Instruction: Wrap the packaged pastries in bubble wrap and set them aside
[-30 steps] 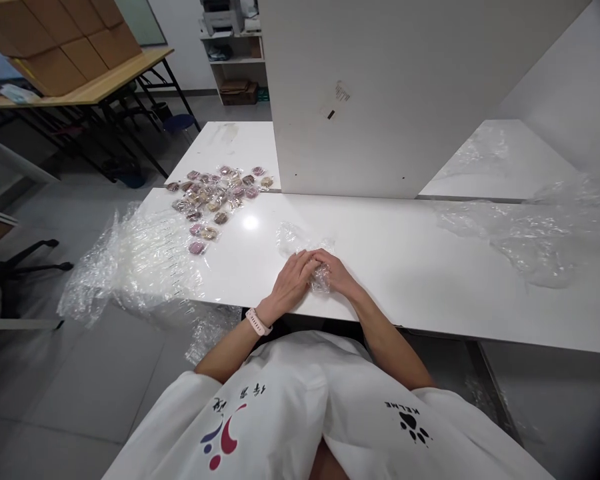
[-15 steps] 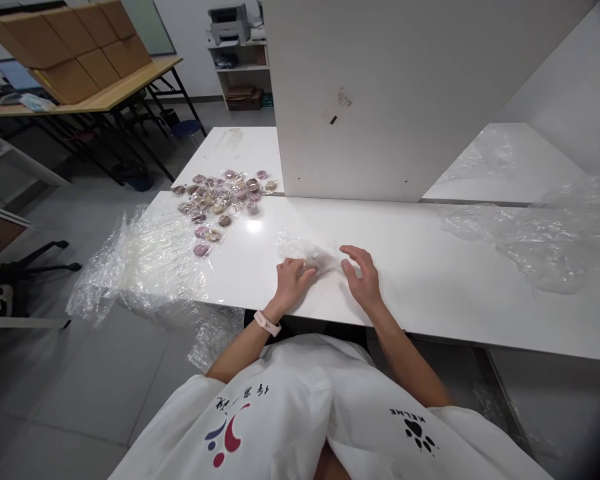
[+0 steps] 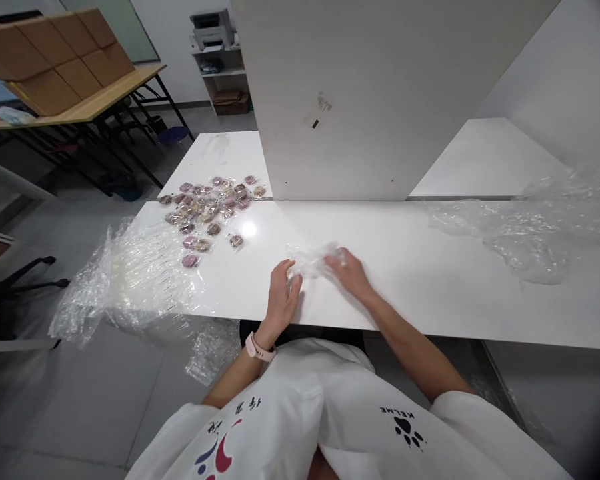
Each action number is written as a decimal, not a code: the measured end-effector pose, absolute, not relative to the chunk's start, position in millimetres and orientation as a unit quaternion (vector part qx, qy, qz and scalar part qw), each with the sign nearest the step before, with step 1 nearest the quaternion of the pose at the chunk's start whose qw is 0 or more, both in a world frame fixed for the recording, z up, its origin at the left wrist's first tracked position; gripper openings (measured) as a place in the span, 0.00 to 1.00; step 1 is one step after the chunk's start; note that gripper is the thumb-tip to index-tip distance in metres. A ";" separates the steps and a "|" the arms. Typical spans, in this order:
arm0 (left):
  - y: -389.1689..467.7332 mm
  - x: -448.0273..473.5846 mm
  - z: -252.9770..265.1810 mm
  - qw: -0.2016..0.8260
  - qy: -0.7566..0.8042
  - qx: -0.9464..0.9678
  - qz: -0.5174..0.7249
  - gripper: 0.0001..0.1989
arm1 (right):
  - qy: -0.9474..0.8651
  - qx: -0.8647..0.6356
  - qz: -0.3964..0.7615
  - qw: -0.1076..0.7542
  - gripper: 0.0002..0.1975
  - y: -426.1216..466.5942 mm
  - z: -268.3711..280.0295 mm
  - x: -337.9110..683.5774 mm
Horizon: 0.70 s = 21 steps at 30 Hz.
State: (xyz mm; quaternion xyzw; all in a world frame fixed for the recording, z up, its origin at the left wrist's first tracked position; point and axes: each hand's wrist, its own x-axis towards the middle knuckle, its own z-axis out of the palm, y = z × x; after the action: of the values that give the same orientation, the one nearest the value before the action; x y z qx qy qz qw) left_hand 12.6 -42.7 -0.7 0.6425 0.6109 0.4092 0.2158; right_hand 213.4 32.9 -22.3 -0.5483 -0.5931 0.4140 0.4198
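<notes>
A crumpled clear plastic bag [image 3: 310, 260] lies on the white table before me. My right hand [image 3: 349, 272], a little blurred, has its fingers closed on the right end of the plastic. At the plastic's left end is my left hand [image 3: 282, 293], thumb and fingers apart, with a pink band on the wrist. Whether it touches the plastic I cannot tell. Up and to the left, one small brown wrapped piece [image 3: 236, 241] sits apart from a spread of small pink, brown and tan pieces [image 3: 207, 212] in clear wrappers.
A stack of clear plastic bags [image 3: 140, 270] hangs over the table's left edge. More loose clear film [image 3: 525, 230] lies at the right. A tall white panel [image 3: 370, 100] rises behind the table [image 3: 420, 280]. Cardboard boxes [image 3: 60, 67] stand on a wooden desk farther off.
A brown wrapped piece now lies on the table near the spread, where none was before. My left hand has opened. My right hand has moved left onto the plastic.
</notes>
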 end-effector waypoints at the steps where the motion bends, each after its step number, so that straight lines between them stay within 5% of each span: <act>1: -48.5 11.0 -6.2 0.175 0.621 0.650 0.402 0.20 | -0.498 -0.576 0.457 0.459 0.19 40.9 -19.0 234.0; 5: -57.6 5.3 -24.9 0.063 0.646 0.696 0.308 0.18 | -0.232 -0.649 0.390 0.610 0.15 92.3 5.9 342.9; 10: -53.3 7.5 -26.5 0.025 0.645 0.722 0.250 0.16 | -0.332 -0.644 0.001 0.689 0.25 190.6 38.3 452.2; 14: -52.6 8.6 -23.8 0.018 0.647 0.721 0.246 0.16 | -0.445 -0.693 -0.056 0.565 0.40 255.2 30.0 456.6; 21: -52.3 7.9 -26.6 0.013 0.650 0.721 0.240 0.15 | -0.588 -0.766 0.063 0.253 0.34 275.6 -7.9 417.3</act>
State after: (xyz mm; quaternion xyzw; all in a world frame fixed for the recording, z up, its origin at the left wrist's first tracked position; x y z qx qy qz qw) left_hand 7.9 -52.3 -26.6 0.7206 0.6505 0.2398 0.0128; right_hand 417.3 275.6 -7.9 -0.7659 -0.5879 0.0629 0.2525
